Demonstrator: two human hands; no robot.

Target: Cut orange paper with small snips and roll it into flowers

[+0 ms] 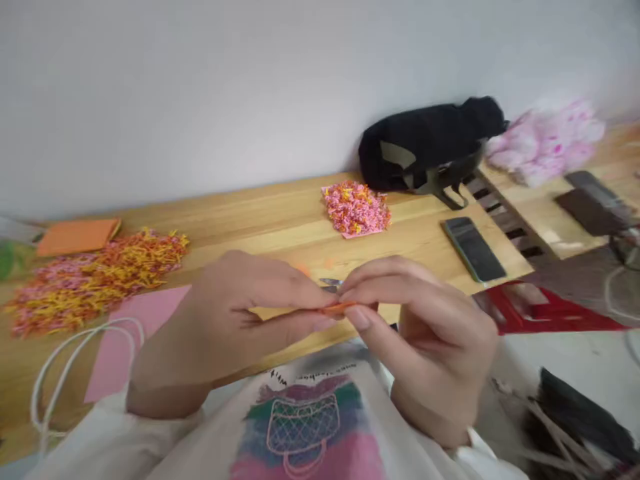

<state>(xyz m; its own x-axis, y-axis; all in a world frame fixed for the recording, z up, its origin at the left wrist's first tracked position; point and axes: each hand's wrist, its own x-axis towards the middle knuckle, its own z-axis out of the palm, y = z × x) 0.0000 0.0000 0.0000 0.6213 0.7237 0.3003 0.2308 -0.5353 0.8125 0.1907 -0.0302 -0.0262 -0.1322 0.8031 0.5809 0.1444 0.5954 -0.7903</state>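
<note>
Between the fingertips of both hands is a small folded piece of orange paper (pixel 340 309), held just above the table's near edge. My left hand (pixel 250 300) is closed, its thumb and forefinger pinching the left end. On the other end press the thumb and fingers of my right hand (pixel 420 313), also closed. Just behind the fingertips lies a small metal object (pixel 331 285), mostly hidden, so its kind is unclear. Farther back, a heap of tiny pink, orange and yellow pieces (pixel 356 208) rests on a pink sheet.
At left are a larger heap of yellow, orange and pink pieces (pixel 105 280), a stack of orange paper (pixel 79 237), a pink sheet (pixel 135 333) and a white cable (pixel 40 387). A phone (pixel 474 249) and a black bag (pixel 430 143) lie at right.
</note>
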